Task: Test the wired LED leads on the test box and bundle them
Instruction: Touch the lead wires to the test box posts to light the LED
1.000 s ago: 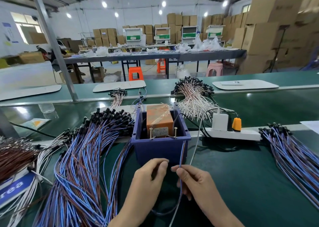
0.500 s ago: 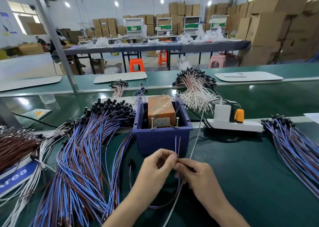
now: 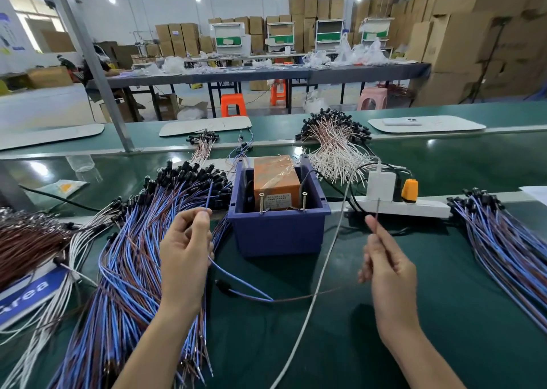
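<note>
Lead (image 3: 268,299) hung slack between the hands: the left hand (image 3: 185,246) pinched its blue wire (image 3: 225,268), the right hand (image 3: 384,267) its brown wire (image 3: 376,215). The box (image 3: 278,231) sat just ahead, between them. The tips could miss the 2 screws (image 3: 261,202), or the white cable (image 3: 331,249) beside the right hand might snag the brown wire.

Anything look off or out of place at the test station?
Nothing spilled or broken. Two oddities: the orange test unit, wrapped in wrinkled clear film, sits in the blue bin behind two bare upright screws; and a white cable trails across the work area between the left hand and right hand holding a lead.
</note>
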### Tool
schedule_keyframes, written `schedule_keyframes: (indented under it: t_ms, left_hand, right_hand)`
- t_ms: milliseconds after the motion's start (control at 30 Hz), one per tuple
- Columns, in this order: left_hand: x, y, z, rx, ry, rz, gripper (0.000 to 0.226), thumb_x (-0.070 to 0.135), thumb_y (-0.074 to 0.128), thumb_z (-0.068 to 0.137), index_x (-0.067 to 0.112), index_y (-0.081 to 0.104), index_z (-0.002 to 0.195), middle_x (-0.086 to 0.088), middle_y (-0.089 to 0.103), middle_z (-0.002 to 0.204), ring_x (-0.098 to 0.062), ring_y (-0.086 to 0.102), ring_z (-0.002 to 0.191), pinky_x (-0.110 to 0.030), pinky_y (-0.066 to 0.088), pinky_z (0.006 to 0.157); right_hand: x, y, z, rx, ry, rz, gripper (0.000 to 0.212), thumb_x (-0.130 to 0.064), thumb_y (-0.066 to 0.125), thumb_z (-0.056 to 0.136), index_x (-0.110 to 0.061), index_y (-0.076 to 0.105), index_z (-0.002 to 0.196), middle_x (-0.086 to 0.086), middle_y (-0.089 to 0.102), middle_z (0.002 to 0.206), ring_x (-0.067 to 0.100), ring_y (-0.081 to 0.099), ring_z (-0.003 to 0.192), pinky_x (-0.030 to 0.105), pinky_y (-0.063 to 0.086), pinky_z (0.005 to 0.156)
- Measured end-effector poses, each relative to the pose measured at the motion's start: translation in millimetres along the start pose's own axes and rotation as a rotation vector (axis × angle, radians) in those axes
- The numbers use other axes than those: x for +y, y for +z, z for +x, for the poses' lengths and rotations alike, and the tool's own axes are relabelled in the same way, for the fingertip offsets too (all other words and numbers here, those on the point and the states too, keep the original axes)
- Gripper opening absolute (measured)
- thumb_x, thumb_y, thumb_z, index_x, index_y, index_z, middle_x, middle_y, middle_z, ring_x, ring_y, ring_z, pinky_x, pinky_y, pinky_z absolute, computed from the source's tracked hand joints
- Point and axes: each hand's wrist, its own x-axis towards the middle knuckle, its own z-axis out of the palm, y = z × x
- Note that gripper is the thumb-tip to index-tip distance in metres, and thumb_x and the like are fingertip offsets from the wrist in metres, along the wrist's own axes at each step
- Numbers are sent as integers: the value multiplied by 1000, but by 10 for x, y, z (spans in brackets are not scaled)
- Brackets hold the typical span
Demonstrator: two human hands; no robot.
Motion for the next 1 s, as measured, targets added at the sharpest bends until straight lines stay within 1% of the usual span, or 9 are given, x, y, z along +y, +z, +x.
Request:
schedule_keyframes:
  t_ms: [100, 233, 300, 367, 500, 600, 733, 833, 1000]
  left_hand:
    - [-28, -47, 35, 49, 52, 35, 17, 29, 58, 103, 31, 69, 90, 7, 42, 59, -11, 33, 52, -25, 31, 45]
    - [-113, -90, 39, 84, 111, 187, 14, 35, 55, 103, 32, 68, 96, 12, 45, 58, -10, 32, 51, -25, 28, 46]
    - [-146, -114, 45, 110, 172, 306, 14, 35, 54, 104, 35, 65, 95, 11, 48, 57, -6, 34, 47, -18, 28, 43]
    - [-177, -139, 52, 125, 221, 425, 13, 36, 54, 103, 35, 64, 95, 9, 52, 60, -8, 39, 49, -19, 31, 45]
    - [-205, -147, 45, 166, 274, 528, 13, 38, 53, 102, 32, 63, 98, 15, 55, 66, -10, 44, 53, -20, 33, 47]
    - [-230, -111, 33, 179, 293, 527, 11, 37, 53, 101, 34, 62, 99, 18, 57, 67, -9, 48, 54, -16, 34, 48]
    - [-327, -46, -12, 94, 296, 572, 14, 37, 50, 101, 35, 63, 106, 13, 55, 67, -12, 45, 53, -29, 35, 46]
    - [-343, -28, -32, 56, 326, 576, 17, 40, 50, 101, 37, 64, 110, 14, 54, 67, -11, 44, 53, -21, 33, 46]
    - [-342, -16, -49, 25, 337, 598, 14, 35, 52, 103, 40, 63, 110, 18, 54, 67, -7, 44, 52, -15, 31, 46]
  right_hand:
    - [19, -13, 23, 71, -119, -100, 33, -27, 49, 107, -51, 62, 125, -8, 38, 61, 7, 33, 52, 23, 36, 46]
    - [64, 6, 65, 123, -279, -289, 25, -35, 45, 107, -55, 55, 117, -15, 46, 60, 5, 36, 48, 24, 33, 43]
    - [46, -17, 124, 187, -350, -338, 18, -32, 46, 108, -46, 55, 116, -17, 50, 63, 6, 40, 50, 27, 34, 45]
    - [-19, -55, 203, 251, -428, -351, 17, -30, 46, 108, -35, 57, 120, -15, 51, 64, 6, 40, 51, 32, 34, 48]
    - [-155, -58, 266, 359, -622, -419, 24, -19, 49, 107, -12, 66, 124, -1, 51, 84, 3, 47, 65, 12, 37, 57]
    - [-47, 60, 187, 272, -668, -499, 24, -14, 51, 106, -5, 69, 119, 3, 49, 82, 1, 47, 69, 6, 35, 62]
    - [99, 159, 145, 95, -535, -514, 32, -28, 50, 102, -10, 71, 119, -12, 56, 79, 0, 51, 67, 10, 37, 62]
    - [131, 127, 149, 47, -505, -521, 30, -31, 51, 101, -19, 71, 119, -20, 56, 73, 3, 51, 61, 9, 36, 58]
    - [149, 100, 120, -7, -495, -539, 32, -39, 48, 100, -28, 70, 120, -16, 63, 77, 11, 56, 65, 14, 40, 57]
